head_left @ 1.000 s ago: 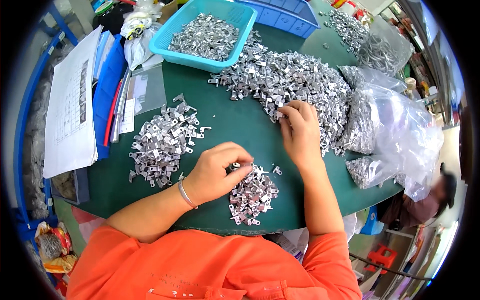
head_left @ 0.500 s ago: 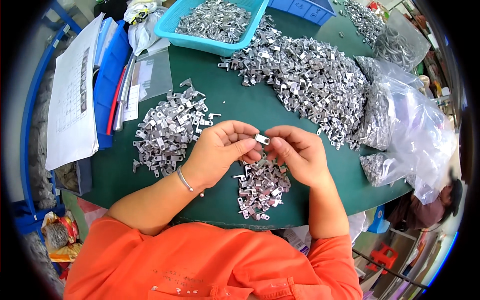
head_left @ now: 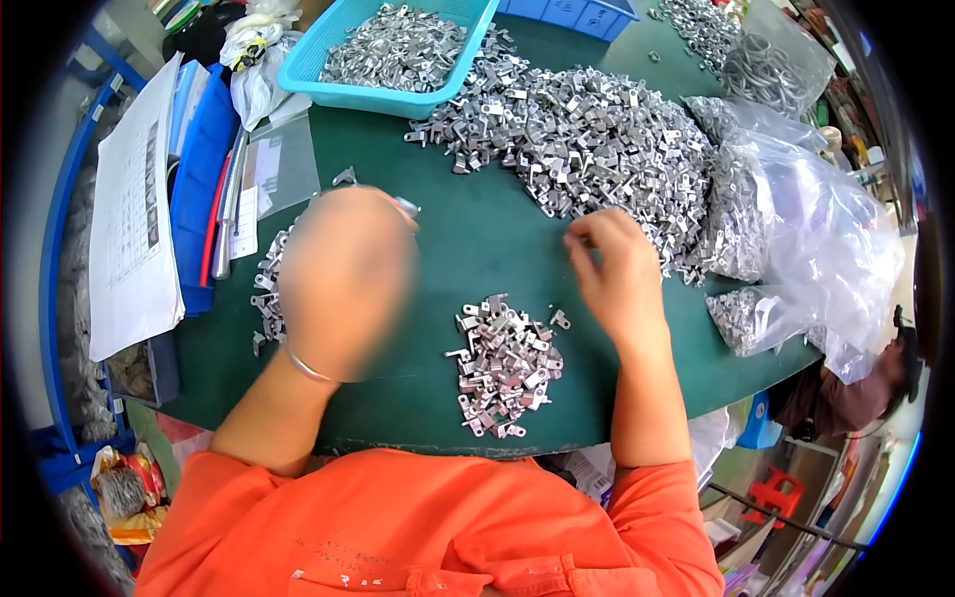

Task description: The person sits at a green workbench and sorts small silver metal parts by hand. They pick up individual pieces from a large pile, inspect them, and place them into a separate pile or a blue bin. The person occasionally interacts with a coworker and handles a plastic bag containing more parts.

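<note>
My left hand (head_left: pixel 348 284) is smeared by motion over the left pile of small metal brackets (head_left: pixel 267 303), covering most of it. Its fingers cannot be made out, so whether it holds a bracket is hidden. My right hand (head_left: pixel 619 274) hovers at the near edge of the large heap of metal brackets (head_left: pixel 617 139). Its fingers are loosely bent, thumb apart from the forefinger, and no part shows between them. Between my forearms, close to the table's front edge, lies a smaller pile of silvery brackets (head_left: pixel 505 368).
A light-blue basket (head_left: pixel 373 98) of metal parts stands at the back, beside a blue bin (head_left: pixel 577 18). Clear plastic bags (head_left: pixel 816 219) of parts lie right. On the left are a blue tray (head_left: pixel 189 214), papers (head_left: pixel 134 219) and pens. A person (head_left: pixel 846 398) sits beyond the right edge.
My hands have parted from the bracket both were holding. The left swung left over the left pile; the right drew up to the large heap. The bracket is out of sight.
</note>
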The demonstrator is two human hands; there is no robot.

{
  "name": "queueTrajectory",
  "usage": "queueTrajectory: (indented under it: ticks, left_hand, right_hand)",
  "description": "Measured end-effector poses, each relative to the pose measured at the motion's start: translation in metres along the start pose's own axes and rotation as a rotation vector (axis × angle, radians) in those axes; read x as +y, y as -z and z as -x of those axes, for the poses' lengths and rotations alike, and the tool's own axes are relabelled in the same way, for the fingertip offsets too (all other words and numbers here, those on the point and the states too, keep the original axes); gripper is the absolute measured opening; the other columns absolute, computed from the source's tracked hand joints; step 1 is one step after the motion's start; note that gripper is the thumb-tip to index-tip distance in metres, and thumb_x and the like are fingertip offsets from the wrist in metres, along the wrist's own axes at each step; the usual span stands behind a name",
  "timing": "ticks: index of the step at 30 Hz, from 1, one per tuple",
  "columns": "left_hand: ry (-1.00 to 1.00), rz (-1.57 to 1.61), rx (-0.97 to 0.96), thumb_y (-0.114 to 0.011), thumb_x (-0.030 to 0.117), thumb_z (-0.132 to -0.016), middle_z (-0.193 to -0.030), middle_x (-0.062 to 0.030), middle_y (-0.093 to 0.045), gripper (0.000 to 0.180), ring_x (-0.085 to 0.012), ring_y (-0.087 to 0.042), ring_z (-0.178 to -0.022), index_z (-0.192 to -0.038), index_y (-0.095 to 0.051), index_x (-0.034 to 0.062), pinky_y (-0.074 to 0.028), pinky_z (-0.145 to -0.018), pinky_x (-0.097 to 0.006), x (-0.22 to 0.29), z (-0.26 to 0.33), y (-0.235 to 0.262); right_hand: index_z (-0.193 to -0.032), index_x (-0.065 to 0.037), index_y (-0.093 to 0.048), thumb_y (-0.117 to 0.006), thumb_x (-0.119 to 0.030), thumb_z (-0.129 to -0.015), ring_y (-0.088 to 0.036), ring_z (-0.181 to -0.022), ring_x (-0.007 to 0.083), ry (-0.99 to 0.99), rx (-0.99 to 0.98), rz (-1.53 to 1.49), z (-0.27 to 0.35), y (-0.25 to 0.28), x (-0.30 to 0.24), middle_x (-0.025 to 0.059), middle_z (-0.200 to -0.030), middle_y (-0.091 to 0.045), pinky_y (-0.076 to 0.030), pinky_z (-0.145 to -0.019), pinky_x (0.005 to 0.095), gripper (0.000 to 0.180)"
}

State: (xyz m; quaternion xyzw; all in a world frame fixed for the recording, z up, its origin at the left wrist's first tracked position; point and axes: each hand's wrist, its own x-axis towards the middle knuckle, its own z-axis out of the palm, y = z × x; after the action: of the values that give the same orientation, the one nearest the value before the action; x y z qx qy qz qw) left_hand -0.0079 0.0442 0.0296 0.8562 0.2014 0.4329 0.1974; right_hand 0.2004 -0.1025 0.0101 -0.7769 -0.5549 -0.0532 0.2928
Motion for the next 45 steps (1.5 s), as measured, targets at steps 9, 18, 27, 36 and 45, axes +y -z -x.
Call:
queueTrajectory:
  ticks: [9,18,27,36,45]
  left_hand:
    - [0.155,-0.152,-0.038,-0.06,-0.006,-0.073,-0.091,-0.0111,-0.06,0.014,-0.0261,-0.058,-0.083,-0.086,-0.06,-0.0009,-0.046,-0.074,-0.032,-0.035,-0.002,0.011]
    - [0.892,1.2,-0.441,-0.062,0.002,-0.085,-0.095,-0.0113,-0.063,0.021,-0.0145,-0.063,-0.085,-0.104,-0.056,-0.005,-0.052,-0.074,-0.025,0.019,0.029,-0.024]
    - [0.612,0.928,-0.294,-0.066,-0.003,-0.078,-0.088,-0.0058,-0.065,0.015,-0.0105,-0.064,-0.08,-0.093,-0.062,-0.0006,-0.052,-0.071,-0.022,0.018,0.04,-0.031]
    - [0.332,0.734,-0.296,-0.068,-0.005,-0.074,-0.085,-0.0078,-0.064,0.013,-0.0149,-0.063,-0.075,-0.084,-0.063,0.0017,-0.051,-0.068,-0.025,0.017,0.032,-0.024]
    - [0.174,-0.269,-0.193,-0.063,-0.002,-0.072,-0.083,-0.0108,-0.061,0.009,-0.0307,-0.058,-0.079,-0.08,-0.062,0.0021,-0.045,-0.073,-0.037,-0.042,-0.003,0.02]
  right_hand:
    - [-0.08,-0.002,-0.065,-0.068,-0.016,-0.079,-0.064,-0.068,0.019,-0.45,-0.129,-0.197,-0.004,-0.004,0.006,0.0068,-0.083,-0.064,-0.048,-0.056,0.0337,0.015]
    - [-0.095,0.004,-0.059,-0.063,0.012,-0.076,-0.062,-0.085,0.0162,-0.166,-0.295,-1.237,0.01,-0.016,-0.032,0.0107,-0.095,-0.061,-0.054,-0.073,0.0265,0.021]
    - [-0.11,0.004,-0.055,-0.066,0.008,-0.076,-0.061,-0.087,0.0134,-0.219,-0.469,-1.154,0.01,-0.007,-0.036,0.0097,-0.098,-0.06,-0.053,-0.074,0.0249,0.035]
    - [-0.087,0.0,-0.064,-0.066,0.002,-0.077,-0.063,-0.076,0.017,0.126,-0.368,-0.925,0.002,0.001,-0.034,0.009,-0.084,-0.065,-0.05,-0.066,0.027,0.01]
    - [-0.084,-0.005,-0.066,-0.063,0.002,-0.072,-0.053,-0.076,0.0281,0.048,0.158,0.087,-0.013,-0.019,0.01,0.0079,-0.081,-0.057,-0.046,-0.066,0.037,0.015]
